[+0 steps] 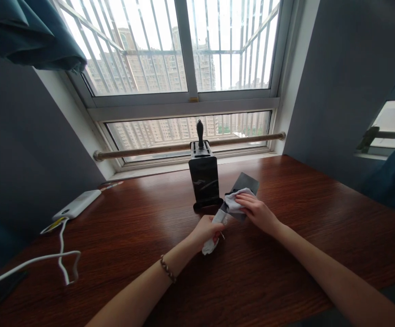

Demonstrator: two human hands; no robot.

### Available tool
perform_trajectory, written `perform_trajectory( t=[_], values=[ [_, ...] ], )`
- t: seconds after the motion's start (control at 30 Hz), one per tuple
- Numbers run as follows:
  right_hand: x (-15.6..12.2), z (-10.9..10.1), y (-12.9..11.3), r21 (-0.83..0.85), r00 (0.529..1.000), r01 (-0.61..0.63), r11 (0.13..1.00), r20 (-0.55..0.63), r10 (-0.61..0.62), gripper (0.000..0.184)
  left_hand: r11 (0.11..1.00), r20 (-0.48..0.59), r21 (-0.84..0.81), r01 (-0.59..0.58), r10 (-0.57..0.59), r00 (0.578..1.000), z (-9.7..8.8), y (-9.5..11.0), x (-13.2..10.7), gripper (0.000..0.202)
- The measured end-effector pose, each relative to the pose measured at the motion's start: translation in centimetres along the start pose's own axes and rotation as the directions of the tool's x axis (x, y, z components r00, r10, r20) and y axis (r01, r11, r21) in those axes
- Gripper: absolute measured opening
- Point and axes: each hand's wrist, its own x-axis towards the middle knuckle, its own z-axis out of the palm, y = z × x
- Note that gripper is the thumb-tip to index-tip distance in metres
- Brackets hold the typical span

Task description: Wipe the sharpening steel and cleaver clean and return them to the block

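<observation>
My left hand [208, 231] is closed around the handle of a cleaver, which is wrapped in something white [220, 217]. White crumpled material [211, 245] hangs below that fist. The cleaver's broad grey blade [250, 182] points away to the right, above the table. With my right hand [257, 211] I press a white cloth [233, 200] against the blade, fingers closed over it. The cloth and fingers hide the blade's middle. Just beyond my hands stands a black knife block [204, 181], with one black handle [200, 131] sticking up from its slotted top.
The brown wooden table [142, 213] reaches to the window. A white power strip or adapter [77, 204] lies at left, with a white cable [62, 254] looping over the table. A horizontal rail [149, 152] crosses the window behind the block.
</observation>
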Motion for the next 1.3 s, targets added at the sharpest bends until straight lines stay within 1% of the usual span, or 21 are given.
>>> perform_trajectory(
  t=[0.07,0.13,0.2,0.33,0.4,0.47,0.53,0.6,0.77,0.87,0.93,1.07,1.2,1.3],
  values=[
    [-0.2,0.3,0.6,-0.058,0.994,-0.060,0.997,-0.090,0.054,0.033,1.000,0.004,0.014,-0.018,0.018,1.000,0.0,0.0,0.0,0.014],
    [-0.4,0.7,0.6,-0.084,0.991,-0.072,0.994,-0.115,0.062,0.034,0.999,0.011,0.023,-0.033,0.033,0.999,0.1,-0.1,0.0,0.012],
    [-0.6,1.3,-0.1,-0.078,0.997,-0.033,0.996,-0.078,0.027,0.035,0.999,0.016,0.032,-0.038,0.038,0.999,0.0,-0.1,0.0,0.011],
    [-0.6,2.2,-1.7,-0.035,0.995,0.083,0.996,0.062,-0.081,0.037,0.998,0.025,0.057,-0.038,0.036,0.999,-0.1,-0.3,0.1,0.011],
    [-0.4,2.1,-1.8,-0.049,0.994,0.089,0.995,0.071,-0.085,0.038,0.997,0.033,0.071,-0.042,0.039,0.999,-0.1,-0.3,0.1,0.008],
    [-0.2,1.8,-1.3,-0.093,0.999,0.045,0.995,0.023,-0.043,0.037,0.995,0.048,0.087,-0.050,0.045,0.998,-0.1,-0.3,0.1,0.006],
    [0.0,1.1,-0.2,-0.149,0.998,-0.027,0.988,-0.064,0.018,0.037,0.993,0.070,0.100,-0.059,0.053,0.996,0.0,-0.3,0.1,0.006],
    [0.0,0.3,1.1,-0.192,0.986,-0.101,0.976,-0.153,0.072,0.037,0.992,0.090,0.108,-0.067,0.057,0.994,0.0,-0.3,0.0,0.006],
    [-0.2,-1.3,4.2,-0.249,0.934,-0.243,0.937,-0.321,0.157,0.037,0.991,0.116,0.121,-0.065,0.051,0.992,-0.1,-0.4,-0.1,0.008],
    [-0.5,-1.8,5.3,-0.250,0.907,-0.310,0.917,-0.366,0.207,0.037,0.990,0.118,0.120,-0.072,0.058,0.991,-0.1,-0.5,0.0,0.006],
    [-0.6,-2.0,5.6,-0.213,0.886,-0.369,0.905,-0.375,0.274,0.037,0.990,0.118,0.117,-0.077,0.063,0.991,-0.1,-0.5,0.0,0.005],
    [-0.7,-2.3,5.9,-0.110,0.812,-0.514,0.850,-0.382,0.442,0.036,0.991,0.115,0.109,-0.081,0.068,0.991,-0.1,-0.4,0.0,0.004],
    [-0.7,-2.6,6.2,-0.051,0.741,-0.594,0.803,-0.423,0.521,0.033,0.991,0.107,0.103,-0.080,0.069,0.992,-0.2,-0.5,0.2,0.004],
    [-0.8,-2.6,6.5,0.033,0.674,-0.641,0.767,-0.454,0.583,0.031,0.993,0.109,0.093,-0.079,0.068,0.992,-0.3,-0.8,0.3,0.003]
  ],
)
